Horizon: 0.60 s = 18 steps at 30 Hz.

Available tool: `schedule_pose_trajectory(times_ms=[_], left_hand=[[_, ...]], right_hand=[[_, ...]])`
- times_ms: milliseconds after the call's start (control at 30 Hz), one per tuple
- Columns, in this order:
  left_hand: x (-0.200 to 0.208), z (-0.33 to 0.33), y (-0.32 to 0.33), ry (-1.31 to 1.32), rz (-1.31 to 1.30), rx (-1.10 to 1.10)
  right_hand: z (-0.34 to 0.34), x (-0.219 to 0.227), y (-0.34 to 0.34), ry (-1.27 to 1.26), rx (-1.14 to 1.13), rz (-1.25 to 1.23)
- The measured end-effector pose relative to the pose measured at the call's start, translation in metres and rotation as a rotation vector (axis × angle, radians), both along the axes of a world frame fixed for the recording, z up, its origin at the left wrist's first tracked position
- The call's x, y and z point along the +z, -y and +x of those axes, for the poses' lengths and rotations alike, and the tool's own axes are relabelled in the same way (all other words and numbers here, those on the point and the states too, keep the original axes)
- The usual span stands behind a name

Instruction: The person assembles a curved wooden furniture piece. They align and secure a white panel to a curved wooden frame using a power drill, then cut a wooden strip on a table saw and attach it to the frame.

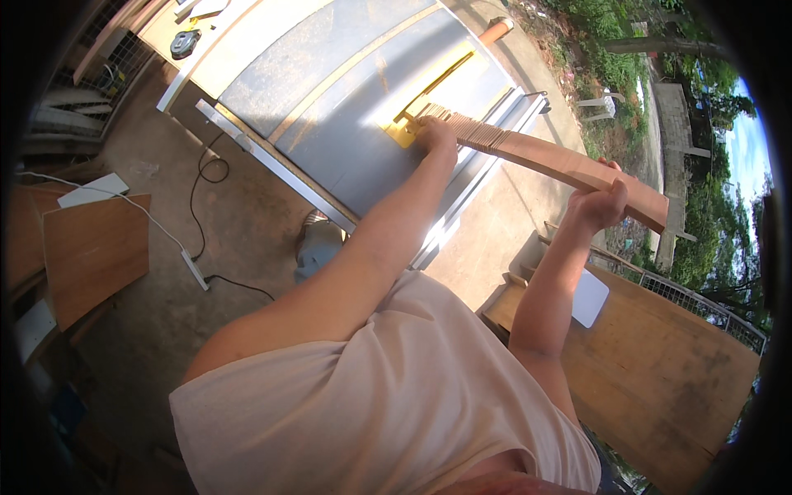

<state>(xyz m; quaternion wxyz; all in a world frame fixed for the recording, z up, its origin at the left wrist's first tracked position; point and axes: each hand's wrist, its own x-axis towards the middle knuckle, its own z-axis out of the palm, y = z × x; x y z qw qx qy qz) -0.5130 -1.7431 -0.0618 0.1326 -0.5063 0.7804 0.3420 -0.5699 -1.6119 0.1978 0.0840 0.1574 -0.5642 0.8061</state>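
A long reddish-brown wooden board (540,157) slants across the right side of the table saw (330,124), its far-left part crossed by many close parallel cuts. My left hand (437,136) grips the cut end beside the yellow insert plate (403,136). Farther right, my right hand (601,205) is wrapped around the plain end, out past the saw's edge. A narrow yellow-edged slot (441,78) runs away from the plate on the grey top. I cannot make out a blade; my left fingertips are partly hidden.
Metal rails (470,186) border the saw's near right side. A tape measure (185,43) lies on the lit wood at far left. Below are a power strip (195,272) with cables and a leaning plywood sheet (97,256). A wooden table (660,363) stands at right.
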Motion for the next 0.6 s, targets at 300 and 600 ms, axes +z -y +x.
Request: schedule_pose_trajectory(times_ms=[300,600], left_hand=[[-0.028,-0.014,0.0,0.024,-0.042,0.039],[0.031,0.012,0.006,0.025,-0.108,-0.135]], right_hand=[[-0.002,0.002,0.009,0.014,0.016,-0.015],[-0.005,0.005,0.011,0.008,-0.009,0.016]])
